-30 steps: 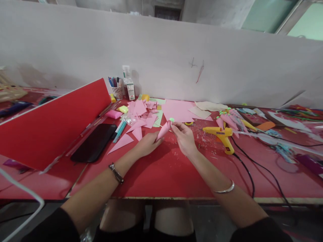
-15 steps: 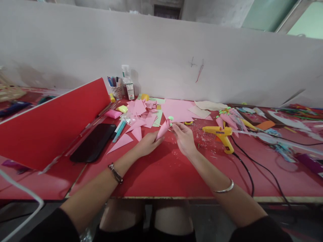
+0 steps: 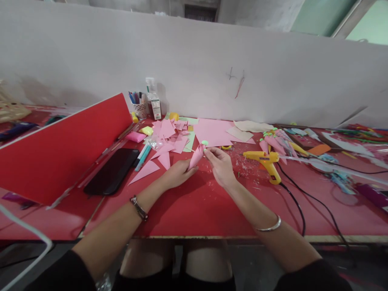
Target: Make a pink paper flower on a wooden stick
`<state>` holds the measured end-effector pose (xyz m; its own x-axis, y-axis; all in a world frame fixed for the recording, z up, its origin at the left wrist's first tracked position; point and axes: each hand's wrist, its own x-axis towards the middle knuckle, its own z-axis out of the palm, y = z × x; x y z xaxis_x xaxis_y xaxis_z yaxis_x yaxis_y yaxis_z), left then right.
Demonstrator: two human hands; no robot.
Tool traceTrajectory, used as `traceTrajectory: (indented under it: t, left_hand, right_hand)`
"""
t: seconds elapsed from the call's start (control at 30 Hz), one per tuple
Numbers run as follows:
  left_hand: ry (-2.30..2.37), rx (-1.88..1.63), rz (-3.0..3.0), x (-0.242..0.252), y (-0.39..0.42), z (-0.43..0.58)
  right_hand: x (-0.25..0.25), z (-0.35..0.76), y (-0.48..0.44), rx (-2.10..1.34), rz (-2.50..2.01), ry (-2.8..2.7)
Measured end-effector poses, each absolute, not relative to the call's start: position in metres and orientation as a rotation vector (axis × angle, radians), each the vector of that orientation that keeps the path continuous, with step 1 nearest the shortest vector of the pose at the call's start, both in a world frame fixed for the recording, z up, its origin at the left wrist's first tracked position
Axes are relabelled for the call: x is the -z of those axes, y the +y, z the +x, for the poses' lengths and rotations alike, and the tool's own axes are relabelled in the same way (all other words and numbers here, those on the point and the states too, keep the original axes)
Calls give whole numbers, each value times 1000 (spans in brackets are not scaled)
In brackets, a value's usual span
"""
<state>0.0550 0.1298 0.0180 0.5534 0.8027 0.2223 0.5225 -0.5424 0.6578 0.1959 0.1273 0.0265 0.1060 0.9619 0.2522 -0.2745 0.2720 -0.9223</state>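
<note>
A pink paper cone (image 3: 197, 157) with light green balls (image 3: 205, 143) at its upper end is held tilted over the red table (image 3: 194, 210). My left hand (image 3: 179, 173) is closed round the lower part of the cone. At the green end, my right hand (image 3: 221, 163) pinches with thumb and forefinger; its fingertips touch the cone's edge, and whatever is between them is too small to tell. Pink paper triangles (image 3: 145, 171) lie left of the cone. A yellow glue gun (image 3: 263, 161) rests on its side to the right.
A black phone (image 3: 111, 171) and a standing red board (image 3: 66, 149) are at the left. Behind are a pen cup (image 3: 140, 110), a bottle (image 3: 154, 106) and pink sheets (image 3: 212, 132). Finished-looking pink cones (image 3: 275, 144) lie back right; black cables (image 3: 318, 200) cross the right side.
My right fingertips have shifted slightly down and left along the cone's green end. The left hand keeps its hold, and the cone has turned a little.
</note>
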Motion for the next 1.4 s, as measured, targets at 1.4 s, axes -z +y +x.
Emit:
traceTrajectory:
  t: [1.4]
  left_hand:
    - [1088, -1051, 1398, -21, 130, 60]
  right_hand:
    - [-26, 194, 118, -560, -1052, -1772]
